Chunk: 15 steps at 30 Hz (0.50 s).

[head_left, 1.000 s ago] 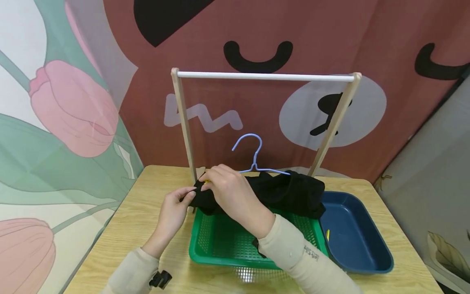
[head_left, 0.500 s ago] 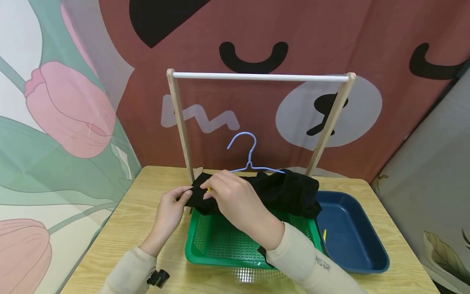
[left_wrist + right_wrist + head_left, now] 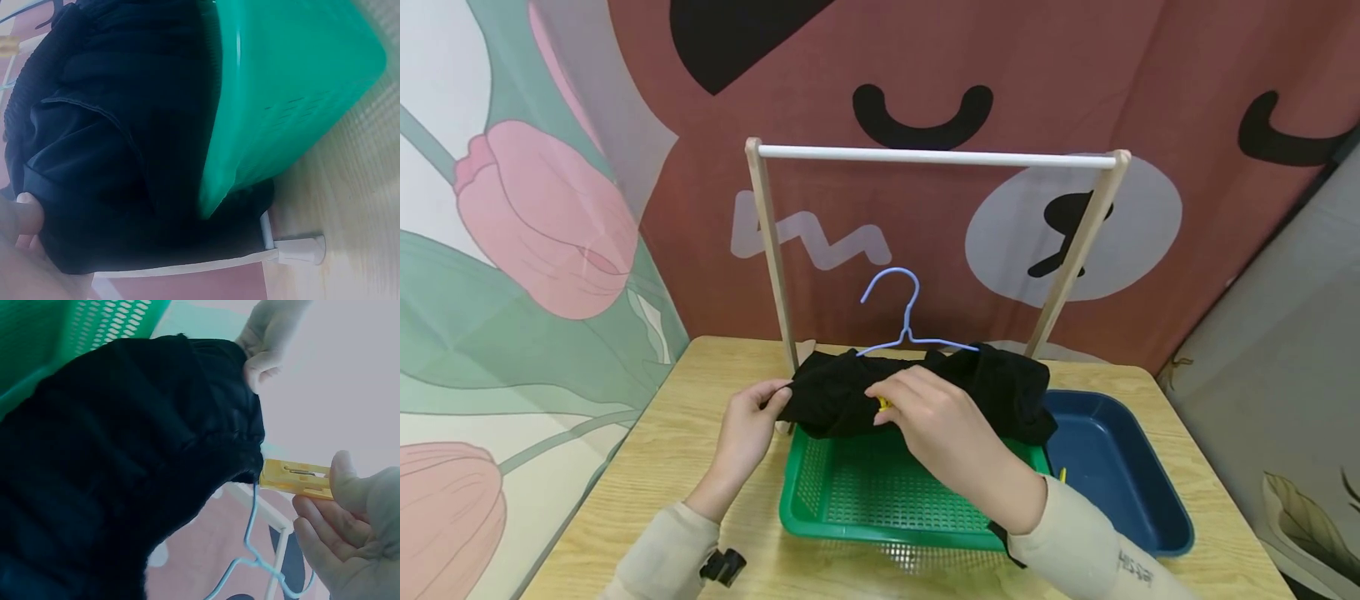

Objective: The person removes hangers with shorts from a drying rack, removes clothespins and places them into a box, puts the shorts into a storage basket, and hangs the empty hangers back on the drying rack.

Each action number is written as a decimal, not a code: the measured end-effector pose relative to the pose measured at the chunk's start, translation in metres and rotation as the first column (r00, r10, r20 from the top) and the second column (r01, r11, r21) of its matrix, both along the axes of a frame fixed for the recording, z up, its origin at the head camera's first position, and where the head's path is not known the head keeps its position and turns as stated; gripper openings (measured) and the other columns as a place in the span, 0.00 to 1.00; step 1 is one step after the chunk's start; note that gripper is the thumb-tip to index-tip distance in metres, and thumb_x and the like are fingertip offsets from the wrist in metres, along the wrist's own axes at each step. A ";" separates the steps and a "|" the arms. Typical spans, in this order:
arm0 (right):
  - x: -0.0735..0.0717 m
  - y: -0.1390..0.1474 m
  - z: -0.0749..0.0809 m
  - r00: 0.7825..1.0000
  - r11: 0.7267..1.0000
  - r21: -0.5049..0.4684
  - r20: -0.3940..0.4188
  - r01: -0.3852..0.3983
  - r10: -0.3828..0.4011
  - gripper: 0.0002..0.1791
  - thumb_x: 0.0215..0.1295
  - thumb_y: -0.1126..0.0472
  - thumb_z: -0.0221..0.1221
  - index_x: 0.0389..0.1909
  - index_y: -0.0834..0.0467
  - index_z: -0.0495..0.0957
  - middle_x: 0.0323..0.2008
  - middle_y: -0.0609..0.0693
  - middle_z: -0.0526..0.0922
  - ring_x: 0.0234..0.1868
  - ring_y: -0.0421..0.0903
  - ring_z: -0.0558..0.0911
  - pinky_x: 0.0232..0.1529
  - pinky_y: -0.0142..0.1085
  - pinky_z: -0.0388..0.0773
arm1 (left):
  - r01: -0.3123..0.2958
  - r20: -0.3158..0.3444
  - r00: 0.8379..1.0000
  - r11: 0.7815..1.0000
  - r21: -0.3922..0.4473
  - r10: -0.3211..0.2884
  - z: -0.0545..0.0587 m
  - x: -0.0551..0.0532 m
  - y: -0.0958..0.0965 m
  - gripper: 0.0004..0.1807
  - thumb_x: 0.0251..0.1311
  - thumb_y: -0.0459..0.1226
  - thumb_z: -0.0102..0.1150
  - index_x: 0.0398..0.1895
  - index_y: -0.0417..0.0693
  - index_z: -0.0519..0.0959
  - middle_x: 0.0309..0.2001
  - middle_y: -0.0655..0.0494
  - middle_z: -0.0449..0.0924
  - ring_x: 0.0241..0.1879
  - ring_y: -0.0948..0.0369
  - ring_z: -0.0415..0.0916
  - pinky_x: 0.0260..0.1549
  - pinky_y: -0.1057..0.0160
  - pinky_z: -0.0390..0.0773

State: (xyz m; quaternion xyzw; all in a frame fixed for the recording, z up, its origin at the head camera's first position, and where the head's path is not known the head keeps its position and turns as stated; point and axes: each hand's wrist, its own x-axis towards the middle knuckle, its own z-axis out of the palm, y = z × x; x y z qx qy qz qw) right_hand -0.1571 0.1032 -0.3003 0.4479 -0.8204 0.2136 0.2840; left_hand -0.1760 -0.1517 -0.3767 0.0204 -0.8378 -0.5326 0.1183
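A black garment (image 3: 842, 396) with a gathered waistband lies draped across the back of a green basket (image 3: 887, 533). My left hand (image 3: 747, 442) pinches its left end between thumb and fingers. In my right hand (image 3: 958, 437) is a yellow clothespin (image 3: 295, 477), held by thumb and fingers in front of the garment's middle. The right wrist view shows the clothespin's tip at the garment's edge; whether it grips the cloth I cannot tell. Behind the garment rises a blue hanger (image 3: 907, 321), its hook upright and its lower part hidden by the cloth.
A wooden rack with a white rail (image 3: 936, 156) stands behind the garment. To the right of the basket sits a dark blue tray (image 3: 1120, 467) with a yellow piece (image 3: 1063, 475) at its left side. Everything stands on a wood-grain table (image 3: 647, 425).
My right hand has moved right with the clothespin, from the garment's left end towards its middle. The left hand keeps its pinch on the left end.
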 end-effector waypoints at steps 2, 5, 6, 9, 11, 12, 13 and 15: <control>0.000 0.006 -0.003 1.000 1.000 0.006 0.005 0.009 -0.009 0.16 0.54 0.69 0.73 0.43 0.59 0.83 0.39 0.48 0.84 0.42 0.41 0.81 0.42 0.30 0.80 | -0.002 0.002 1.000 1.000 0.004 0.002 0.000 0.000 0.000 0.12 0.72 0.33 0.54 0.50 0.35 0.83 0.50 0.41 0.83 0.53 0.49 0.78 0.52 0.50 0.77; 0.000 0.014 -0.006 1.000 1.000 0.014 0.014 0.025 -0.025 0.17 0.53 0.69 0.73 0.44 0.59 0.83 0.39 0.48 0.84 0.41 0.41 0.80 0.41 0.30 0.80 | -0.004 0.008 1.000 1.000 0.010 0.004 0.000 0.000 0.000 0.12 0.72 0.32 0.54 0.50 0.35 0.83 0.50 0.40 0.83 0.53 0.49 0.78 0.53 0.50 0.76; 0.001 0.017 -0.007 0.999 0.999 0.016 0.017 0.029 -0.030 0.17 0.53 0.69 0.73 0.44 0.59 0.83 0.39 0.47 0.84 0.41 0.40 0.80 0.40 0.31 0.80 | -0.004 0.010 1.000 1.000 0.010 0.004 0.000 0.000 0.000 0.12 0.72 0.32 0.54 0.50 0.34 0.83 0.50 0.40 0.83 0.53 0.49 0.78 0.53 0.50 0.76; 0.002 0.025 -0.010 0.999 0.999 0.024 0.020 0.049 -0.049 0.18 0.52 0.69 0.73 0.44 0.58 0.83 0.39 0.46 0.84 0.41 0.40 0.80 0.40 0.31 0.81 | -0.004 0.010 1.000 1.000 0.012 0.004 0.000 0.001 0.000 0.12 0.72 0.32 0.54 0.50 0.34 0.83 0.50 0.40 0.83 0.53 0.49 0.78 0.53 0.50 0.76; 0.003 0.031 -0.012 0.998 0.998 0.031 0.026 0.062 -0.063 0.18 0.52 0.68 0.74 0.45 0.58 0.83 0.39 0.46 0.84 0.41 0.40 0.81 0.39 0.31 0.81 | -0.004 0.007 1.000 1.000 0.014 0.004 0.000 0.000 0.000 0.12 0.72 0.32 0.54 0.50 0.34 0.83 0.50 0.40 0.83 0.53 0.49 0.78 0.53 0.51 0.76; 0.003 0.034 -0.013 0.997 0.997 0.033 0.030 0.070 -0.071 0.18 0.51 0.68 0.74 0.45 0.58 0.83 0.39 0.46 0.84 0.41 0.40 0.81 0.39 0.32 0.81 | -0.005 0.007 1.000 1.000 0.016 0.005 0.000 0.000 0.000 0.12 0.72 0.32 0.54 0.50 0.34 0.83 0.49 0.40 0.83 0.53 0.49 0.78 0.53 0.51 0.76; 0.004 0.037 -0.014 0.996 0.996 0.035 0.035 0.079 -0.080 0.19 0.51 0.68 0.74 0.45 0.58 0.83 0.39 0.46 0.84 0.41 0.40 0.81 0.39 0.32 0.81 | -0.004 0.007 1.000 1.000 0.017 0.004 -0.001 0.000 0.000 0.12 0.72 0.32 0.54 0.50 0.34 0.83 0.49 0.41 0.83 0.53 0.49 0.78 0.52 0.51 0.76; 0.005 0.043 -0.016 0.994 0.995 0.037 0.046 0.096 -0.097 0.19 0.50 0.67 0.75 0.45 0.58 0.83 0.39 0.46 0.84 0.41 0.40 0.81 0.38 0.32 0.82 | -0.002 0.011 1.000 1.000 0.022 0.002 -0.001 0.001 0.000 0.12 0.72 0.32 0.54 0.50 0.35 0.83 0.50 0.41 0.83 0.53 0.49 0.78 0.52 0.51 0.76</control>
